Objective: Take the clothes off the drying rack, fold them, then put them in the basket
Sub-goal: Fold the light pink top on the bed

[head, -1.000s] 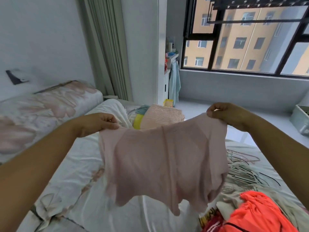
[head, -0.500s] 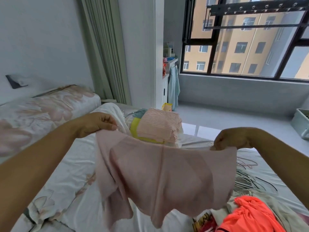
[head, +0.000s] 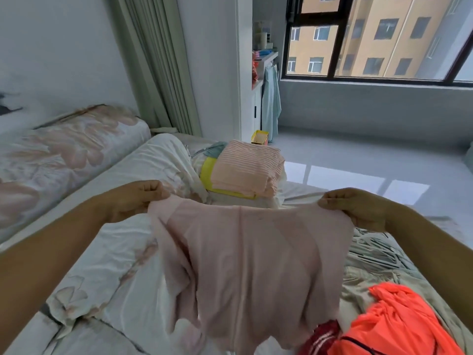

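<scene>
A thin pale pink garment (head: 256, 267) hangs spread out in the air above the bed. My left hand (head: 135, 198) pinches its upper left corner and my right hand (head: 355, 208) pinches its upper right corner. Beyond it, a folded pile with a pink striped garment (head: 245, 170) on top of a yellow one lies on the bed. At the lower right lies an unfolded heap with a bright orange garment (head: 399, 321) and a red one (head: 322, 336). No basket or drying rack can be made out.
The bed (head: 107, 252) has a white floral cover and a rolled quilt (head: 64, 155) along the left wall. Several wire hangers (head: 378, 252) lie on the bed at the right. Tiled floor (head: 358, 160), a window and a small yellow box (head: 259, 137) are beyond.
Both hands lowered the pink garment and drew it flatter and wider; the right hand dropped from high to level with the left. The view tilted down, bringing the folded pile into sight.
</scene>
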`<move>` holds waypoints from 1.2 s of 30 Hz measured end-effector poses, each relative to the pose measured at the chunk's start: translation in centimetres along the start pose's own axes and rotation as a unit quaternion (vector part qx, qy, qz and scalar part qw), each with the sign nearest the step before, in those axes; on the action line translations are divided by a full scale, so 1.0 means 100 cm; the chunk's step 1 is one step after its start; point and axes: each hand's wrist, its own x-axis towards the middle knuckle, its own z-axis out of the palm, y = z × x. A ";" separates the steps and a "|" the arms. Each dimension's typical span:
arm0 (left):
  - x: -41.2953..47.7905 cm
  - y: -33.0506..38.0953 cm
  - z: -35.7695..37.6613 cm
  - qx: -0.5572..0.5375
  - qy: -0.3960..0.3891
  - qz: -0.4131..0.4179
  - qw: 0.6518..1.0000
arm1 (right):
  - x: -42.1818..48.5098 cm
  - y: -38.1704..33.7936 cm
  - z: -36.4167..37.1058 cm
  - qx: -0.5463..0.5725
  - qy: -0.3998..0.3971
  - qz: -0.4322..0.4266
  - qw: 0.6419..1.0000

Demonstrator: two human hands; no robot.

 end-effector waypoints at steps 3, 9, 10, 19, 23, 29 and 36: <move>0.034 -0.014 -0.011 0.041 -0.027 -0.007 0.999 | 0.021 0.004 -0.002 0.014 -0.012 0.046 0.999; 0.141 -0.019 -0.037 0.179 -0.020 0.010 0.984 | 0.106 0.009 -0.008 -0.026 0.151 0.058 0.987; 0.161 -0.007 -0.041 0.185 -0.001 0.030 0.982 | 0.119 0.000 -0.013 -0.020 0.185 0.038 0.982; 0.244 0.097 -0.097 0.115 0.067 0.176 0.975 | 0.164 -0.103 -0.041 0.019 0.273 -0.112 0.955; 0.240 0.053 -0.087 0.134 0.026 0.135 0.981 | 0.165 -0.071 -0.013 0.036 0.250 -0.071 0.965; 0.241 -0.117 -0.046 0.177 -0.029 0.012 0.984 | 0.204 0.093 0.035 -0.066 0.215 0.052 0.973; 0.207 -0.350 0.015 0.194 -0.059 -0.183 0.962 | 0.223 0.318 0.129 -0.189 0.098 0.231 0.949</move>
